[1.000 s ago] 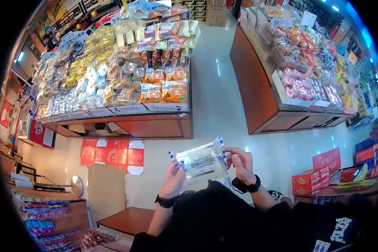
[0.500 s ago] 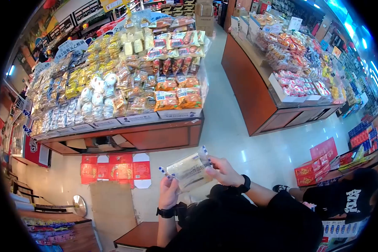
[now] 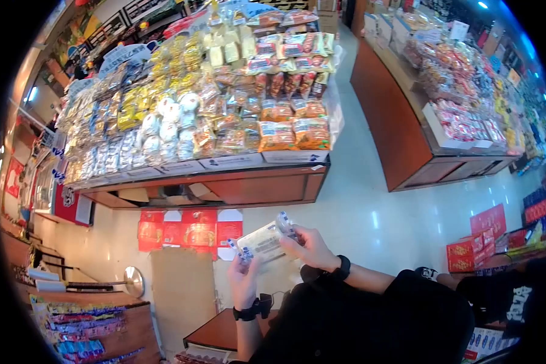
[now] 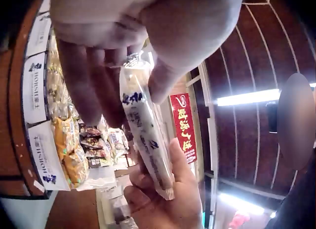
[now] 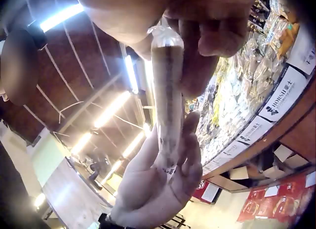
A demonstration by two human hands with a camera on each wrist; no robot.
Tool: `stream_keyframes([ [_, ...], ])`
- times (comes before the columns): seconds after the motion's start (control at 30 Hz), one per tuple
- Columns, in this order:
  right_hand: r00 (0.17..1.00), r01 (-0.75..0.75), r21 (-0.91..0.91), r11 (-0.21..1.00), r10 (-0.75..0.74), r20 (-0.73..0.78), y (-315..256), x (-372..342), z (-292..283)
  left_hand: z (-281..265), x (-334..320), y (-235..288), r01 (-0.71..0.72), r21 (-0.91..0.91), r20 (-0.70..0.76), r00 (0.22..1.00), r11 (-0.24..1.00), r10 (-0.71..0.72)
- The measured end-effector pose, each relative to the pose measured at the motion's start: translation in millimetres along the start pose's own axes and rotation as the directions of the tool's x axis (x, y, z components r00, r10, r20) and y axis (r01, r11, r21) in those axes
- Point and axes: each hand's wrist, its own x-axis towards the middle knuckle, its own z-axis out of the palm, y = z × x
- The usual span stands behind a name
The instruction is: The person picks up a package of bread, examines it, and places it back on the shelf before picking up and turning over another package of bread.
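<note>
While left hand [image 3: 244, 286] and right hand [image 3: 314, 249] pinch its ends | wrapped packet [image 3: 262, 242] | tilted more edge-on than before

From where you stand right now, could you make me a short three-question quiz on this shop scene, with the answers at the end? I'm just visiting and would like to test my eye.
1. True or false: the left hand and the right hand both hold the same wrapped packet.
2. What lies on the floor at the foot of the left-hand display counter?
A) a blue bucket
B) red printed sheets
C) a pair of scissors
3. Fill in the blank: the packets at that counter's near right corner are mostly ____ in colour.
Key: 1 true; 2 B; 3 orange.
</note>
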Motion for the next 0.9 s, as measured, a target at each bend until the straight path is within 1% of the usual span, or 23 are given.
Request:
stream_keyframes([
  [0.03,1.0,0.015,0.027,1.0,-0.016,0.021,-3,8,2,-1,2,3,-0.008,0.0,-0.01,1.0,1.0,0.008],
  [0.13,0.987,0.002,-0.07,0.998,0.009,0.161,5,36,-5,-4,10,14,-0.034,0.019,-0.039,0.999,0.999,0.035],
  [0.23,0.984,0.026,-0.01,1.0,-0.024,0.177,16,65,1,-12,24,21,-0.023,0.023,-0.097,0.995,0.999,0.025],
  [0.33,0.979,0.068,0.07,0.995,-0.08,0.187,20,93,7,-24,40,25,-0.042,0.163,-0.097,0.994,0.986,0.058],
  [0.43,0.974,0.027,0.126,0.992,-0.055,0.22,27,117,12,-27,56,35,-0.038,0.108,-0.134,0.99,0.993,0.052],
  [0.53,0.973,0.036,0.099,0.994,-0.057,0.224,37,132,16,-31,72,40,-0.029,0.17,-0.16,0.986,0.985,0.057],
  [0.57,0.975,0.024,0.087,0.996,-0.042,0.219,39,135,17,-33,75,40,-0.011,0.162,-0.159,0.987,0.987,0.037],
  [0.63,0.982,0.01,0.053,0.999,-0.02,0.189,37,141,16,-36,87,41,0.016,0.14,-0.135,0.991,0.99,0.003],
  [0.73,0.993,0.083,0.087,0.993,-0.09,0.082,42,147,19,-46,108,35,0.0,0.115,-0.057,0.998,0.993,0.007],
  [0.83,0.997,-0.013,0.131,0.991,0.004,0.072,37,149,21,-55,132,38,0.028,0.092,0.031,0.999,0.995,-0.031],
  [0.9,0.999,-0.026,0.012,1.0,0.025,0.04,28,148,22,-64,149,42,0.026,0.106,0.098,0.995,0.994,-0.036],
])
